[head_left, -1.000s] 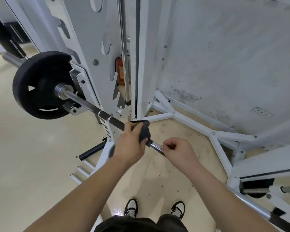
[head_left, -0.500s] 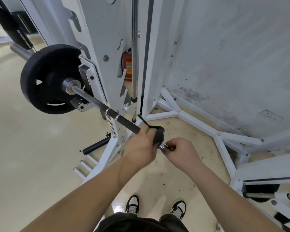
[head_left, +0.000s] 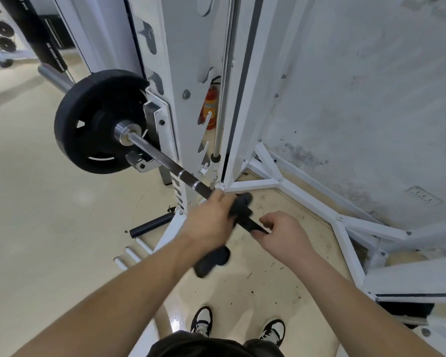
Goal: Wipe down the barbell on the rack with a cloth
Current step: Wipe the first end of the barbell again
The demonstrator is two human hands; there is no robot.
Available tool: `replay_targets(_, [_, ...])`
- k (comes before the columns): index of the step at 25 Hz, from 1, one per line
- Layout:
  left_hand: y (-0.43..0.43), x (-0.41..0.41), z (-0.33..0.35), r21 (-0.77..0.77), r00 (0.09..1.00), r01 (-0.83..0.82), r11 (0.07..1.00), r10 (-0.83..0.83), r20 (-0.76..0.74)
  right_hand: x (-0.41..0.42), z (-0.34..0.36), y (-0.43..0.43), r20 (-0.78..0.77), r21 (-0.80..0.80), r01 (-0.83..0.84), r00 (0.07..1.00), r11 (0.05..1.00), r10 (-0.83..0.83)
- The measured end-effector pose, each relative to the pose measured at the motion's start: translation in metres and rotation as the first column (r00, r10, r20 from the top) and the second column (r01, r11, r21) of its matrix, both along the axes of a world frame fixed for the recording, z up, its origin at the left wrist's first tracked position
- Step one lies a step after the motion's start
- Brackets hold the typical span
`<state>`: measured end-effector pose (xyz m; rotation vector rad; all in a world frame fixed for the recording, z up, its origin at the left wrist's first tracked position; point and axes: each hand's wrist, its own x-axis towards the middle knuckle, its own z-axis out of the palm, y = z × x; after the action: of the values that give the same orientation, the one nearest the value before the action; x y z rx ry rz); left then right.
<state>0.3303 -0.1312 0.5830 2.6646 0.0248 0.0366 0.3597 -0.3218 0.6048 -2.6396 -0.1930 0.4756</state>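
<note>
Wiping proceeds on the bar (head_left: 165,159), which rests across the white rack (head_left: 170,73) and carries a black plate (head_left: 95,122) at its far left end. The left hand (head_left: 211,222) is closed around the bar through a dark cloth (head_left: 238,207); a loose tail of the cloth hangs below the wrist. The right hand (head_left: 285,235) is closed bare on the bar just beside the cloth, apparently steadying it.

Handling, as a judgement: the bar is rigid, heavy steel and likely to stay put under wiping pressure. The cloth is soft and limp, so it should be wrapped fully around the shaft and squeezed. Grip the shaft between the rack uprights, away from the plate.

Compared with one second ago, the left hand and cloth sit slightly nearer the rack upright, the gap between the hands looks much the same, and the view has shifted right, bringing the plate closer to centre.
</note>
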Motion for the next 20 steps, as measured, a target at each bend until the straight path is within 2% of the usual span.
replay_targets(2, [0.035,0.022,0.002,0.057,0.972,-0.235,0.970,0.235,0.003,0.003,0.002,0.003,0.008,0.003,-0.002,1.000,1.000,0.002])
replay_targets(4, [0.036,0.026,0.001,-0.009,0.934,-0.358,0.934,0.358,-0.011,0.006,0.001,0.011,0.005,-0.038,-0.028,1.000,0.999,0.028])
replay_targets(5, [0.025,0.021,0.001,-0.036,0.947,-0.320,0.947,0.320,-0.003,0.006,0.000,0.016,-0.001,-0.072,-0.040,0.999,0.997,0.040])
replay_targets(7, [0.009,0.004,0.000,-0.016,0.992,-0.122,0.992,0.122,0.029,0.007,-0.002,0.024,0.023,-0.152,-0.055,0.998,0.987,0.059])
replay_targets(9, [0.028,0.009,-0.003,0.040,0.998,-0.063,0.997,0.062,0.028,0.011,-0.002,0.029,0.034,-0.217,-0.068,0.996,0.974,0.077])
replay_targets(11, [0.059,0.031,-0.002,0.060,0.975,-0.222,0.973,0.221,0.022,0.013,0.002,0.030,0.027,-0.225,-0.066,0.997,0.972,0.073])
replay_targets(13, [0.070,0.042,-0.001,0.010,0.908,-0.418,0.908,0.418,0.009,0.012,0.003,0.030,0.022,-0.209,-0.042,0.999,0.977,0.047])
replay_targets(14, [0.062,0.039,-0.002,-0.030,0.903,-0.430,0.902,0.430,0.012,0.012,0.003,0.031,0.023,-0.208,-0.031,0.999,0.978,0.037])
replay_targets(15, [0.051,0.031,-0.002,-0.058,0.926,-0.375,0.925,0.377,0.019,0.011,0.003,0.031,0.020,-0.205,-0.028,0.999,0.978,0.032])
replay_targets(18, [0.035,0.006,-0.003,-0.115,0.999,-0.049,0.992,0.050,0.006,0.012,0.001,0.031,0.027,-0.211,-0.017,0.999,0.977,0.024])
replay_targets(19, [0.043,0.011,-0.001,-0.084,1.000,-0.004,0.996,0.003,-0.005,0.011,0.001,0.031,0.026,-0.209,-0.020,0.999,0.978,0.026])
replay_targets(20, [0.050,0.021,-0.001,-0.037,1.000,-0.024,0.999,0.024,-0.007,0.010,0.001,0.030,0.028,-0.203,-0.018,0.999,0.979,0.024])
